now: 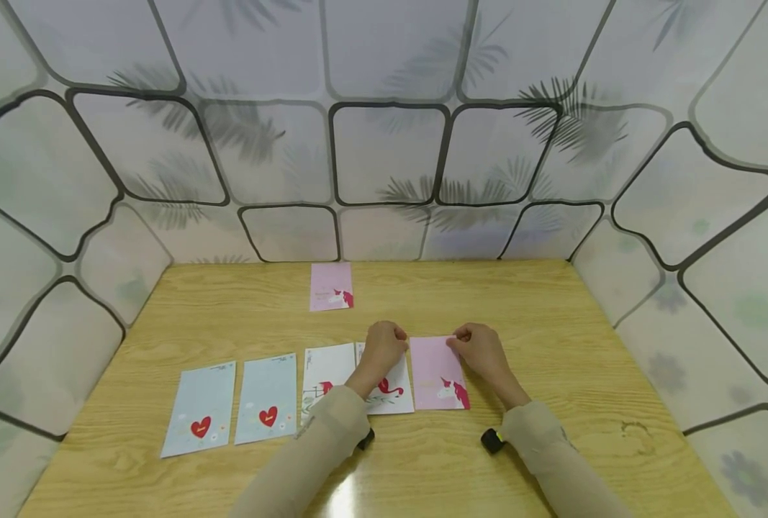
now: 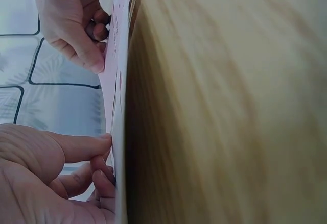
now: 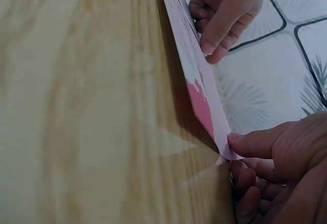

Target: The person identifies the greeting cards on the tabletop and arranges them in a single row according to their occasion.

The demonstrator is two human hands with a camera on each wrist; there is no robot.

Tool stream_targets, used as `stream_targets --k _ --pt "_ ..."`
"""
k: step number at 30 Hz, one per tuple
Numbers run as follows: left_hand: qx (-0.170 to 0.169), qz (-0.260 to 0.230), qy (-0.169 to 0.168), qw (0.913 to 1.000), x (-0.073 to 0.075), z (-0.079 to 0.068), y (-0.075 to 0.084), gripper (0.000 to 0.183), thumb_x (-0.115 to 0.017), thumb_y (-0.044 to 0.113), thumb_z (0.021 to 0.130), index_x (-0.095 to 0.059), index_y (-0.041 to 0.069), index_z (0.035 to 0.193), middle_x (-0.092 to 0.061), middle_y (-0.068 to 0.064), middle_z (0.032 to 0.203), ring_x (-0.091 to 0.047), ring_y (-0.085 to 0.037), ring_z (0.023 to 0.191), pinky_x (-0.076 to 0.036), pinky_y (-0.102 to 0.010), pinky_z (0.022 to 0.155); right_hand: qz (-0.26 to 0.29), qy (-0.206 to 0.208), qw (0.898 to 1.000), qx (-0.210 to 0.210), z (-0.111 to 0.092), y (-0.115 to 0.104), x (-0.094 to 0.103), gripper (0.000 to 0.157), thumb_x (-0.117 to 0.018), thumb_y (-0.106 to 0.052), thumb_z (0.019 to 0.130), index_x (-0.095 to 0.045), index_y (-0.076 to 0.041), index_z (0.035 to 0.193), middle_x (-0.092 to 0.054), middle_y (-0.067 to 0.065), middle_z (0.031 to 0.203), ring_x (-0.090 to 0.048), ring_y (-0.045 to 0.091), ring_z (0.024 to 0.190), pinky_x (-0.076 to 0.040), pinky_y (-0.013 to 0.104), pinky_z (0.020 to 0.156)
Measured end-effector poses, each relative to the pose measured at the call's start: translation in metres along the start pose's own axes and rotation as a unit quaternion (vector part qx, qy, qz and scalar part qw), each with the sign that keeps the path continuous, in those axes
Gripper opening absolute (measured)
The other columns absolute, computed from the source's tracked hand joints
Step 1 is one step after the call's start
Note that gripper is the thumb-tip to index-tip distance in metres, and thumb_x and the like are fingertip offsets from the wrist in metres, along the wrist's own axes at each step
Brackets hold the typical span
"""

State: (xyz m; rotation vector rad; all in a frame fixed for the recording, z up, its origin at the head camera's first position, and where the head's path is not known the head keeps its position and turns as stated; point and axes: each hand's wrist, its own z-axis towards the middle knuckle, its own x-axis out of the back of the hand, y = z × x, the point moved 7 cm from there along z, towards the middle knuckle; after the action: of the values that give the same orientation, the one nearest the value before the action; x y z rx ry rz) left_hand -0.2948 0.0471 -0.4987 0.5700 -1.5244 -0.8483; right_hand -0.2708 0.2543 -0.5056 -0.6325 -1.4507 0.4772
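A pink card [image 1: 430,374] with a white unicorn and red mane lies at the right end of a row. My right hand [image 1: 485,354] pinches its upper right corner between thumb and index finger; in the right wrist view that corner bends up slightly. At its upper left corner, my left hand [image 1: 382,351] holds the card's edge with thumb and curled fingers. The left hand and forearm partly cover a white flamingo card [image 1: 393,396]. Another white flamingo card [image 1: 327,363] is just left of it, its lower part partly behind the sleeve.
Two pale blue cards with red hearts, a nearer-edge card [image 1: 205,403] and its neighbour [image 1: 267,396], lie to the left. A second pink unicorn card [image 1: 330,284] lies farther back on the wooden table [image 1: 552,309]. Patterned cloth walls [image 1: 384,158] enclose the back and sides.
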Motion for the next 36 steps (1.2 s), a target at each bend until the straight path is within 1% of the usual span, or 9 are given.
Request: stream_targets --k 6,13,16,18,22,25,28,32,36 --pt "0.001 -0.009 0.005 1.0 0.0 0.001 0.0 0.005 -0.078 -0.004 0.085 -0.075 -0.003 0.09 -0.073 -0.015 0.091 -0.067 -0.029 0.087 -0.058 -0.038 0.078 -0.001 0.0 1.0 -0.004 0.001 0.0 -0.001 0.023 -0.077 -0.017 0.093 -0.073 0.003 0.104 -0.072 0.011 0.091 -0.064 0.022 0.08 -0.055 0.039 0.073" --pt "0.0 -0.017 0.009 0.9998 0.002 0.0 0.0 0.009 -0.078 -0.004 0.084 -0.075 -0.005 0.092 -0.074 -0.017 0.095 -0.069 -0.033 0.093 -0.058 -0.041 0.083 0.005 0.0 1.0 -0.01 0.0 0.001 -0.003 0.024 -0.077 -0.019 0.093 -0.073 0.002 0.104 -0.072 0.011 0.093 -0.064 0.024 0.083 -0.055 0.039 0.075" --pt "0.011 -0.036 0.01 0.9992 0.006 -0.003 -0.002 0.013 -0.077 -0.003 0.085 -0.075 -0.006 0.098 -0.074 -0.017 0.098 -0.069 -0.032 0.095 -0.058 -0.041 0.085 0.01 0.003 1.0 -0.006 -0.001 0.002 -0.002 0.024 -0.076 -0.02 0.093 -0.073 0.001 0.104 -0.072 0.011 0.094 -0.064 0.024 0.083 -0.054 0.038 0.075" --pt "0.021 -0.051 0.014 0.9984 0.011 -0.004 -0.003 0.016 -0.075 -0.002 0.087 -0.075 -0.006 0.103 -0.073 -0.016 0.097 -0.069 -0.029 0.094 -0.058 -0.04 0.082 0.015 0.006 1.0 0.0 -0.002 0.002 -0.001 0.025 -0.074 -0.021 0.095 -0.074 0.001 0.106 -0.072 0.011 0.095 -0.064 0.024 0.085 -0.054 0.04 0.076" --pt "0.019 -0.072 0.026 0.9969 0.034 -0.006 0.0 0.023 -0.073 0.001 0.089 -0.073 -0.007 0.11 -0.068 -0.014 0.094 -0.063 -0.024 0.086 -0.056 -0.035 0.074 0.044 -0.013 0.999 0.0 -0.001 0.003 0.004 0.028 -0.069 -0.024 0.099 -0.073 0.002 0.111 -0.072 0.011 0.094 -0.063 0.022 0.081 -0.053 0.036 0.071" --pt "0.015 -0.069 0.033 0.9969 0.059 -0.006 0.002 0.026 -0.072 0.005 0.092 -0.072 -0.005 0.116 -0.066 -0.014 0.098 -0.06 -0.023 0.085 -0.054 -0.033 0.071 0.078 -0.039 0.996 -0.012 0.0 0.004 0.008 0.032 -0.066 -0.025 0.102 -0.071 0.003 0.116 -0.069 0.009 0.088 -0.058 0.018 0.074 -0.048 0.03 0.063" --pt "0.018 -0.061 0.045 0.997 0.086 -0.005 0.0 0.028 -0.071 0.01 0.096 -0.072 -0.003 0.12 -0.068 -0.015 0.105 -0.064 -0.027 0.09 -0.055 -0.035 0.073 0.106 -0.057 0.993 -0.02 0.0 0.002 0.013 0.035 -0.064 -0.026 0.104 -0.068 0.003 0.121 -0.067 0.009 0.09 -0.057 0.018 0.075 -0.047 0.028 0.061" --pt "0.018 -0.067 0.053 0.9962 0.118 -0.007 -0.009 0.032 -0.068 0.016 0.1 -0.069 -0.002 0.126 -0.069 -0.017 0.114 -0.066 -0.031 0.103 -0.056 -0.042 0.083 0.147 -0.067 0.986 -0.029 0.002 -0.001 0.02 0.04 -0.061 -0.03 0.106 -0.064 0.002 0.13 -0.068 0.014 0.106 -0.059 0.024 0.09 -0.051 0.03 0.07" --pt "0.018 -0.084 0.049 0.9951 0.143 -0.01 -0.02 0.038 -0.065 0.02 0.103 -0.064 -0.002 0.133 -0.066 -0.019 0.124 -0.063 -0.034 0.114 -0.055 -0.046 0.092 0.206 -0.051 0.977 -0.029 0.006 -0.004 0.027 0.047 -0.058 -0.033 0.108 -0.06 0.005 0.136 -0.065 0.024 0.122 -0.061 0.033 0.105 -0.056 0.041 0.087"
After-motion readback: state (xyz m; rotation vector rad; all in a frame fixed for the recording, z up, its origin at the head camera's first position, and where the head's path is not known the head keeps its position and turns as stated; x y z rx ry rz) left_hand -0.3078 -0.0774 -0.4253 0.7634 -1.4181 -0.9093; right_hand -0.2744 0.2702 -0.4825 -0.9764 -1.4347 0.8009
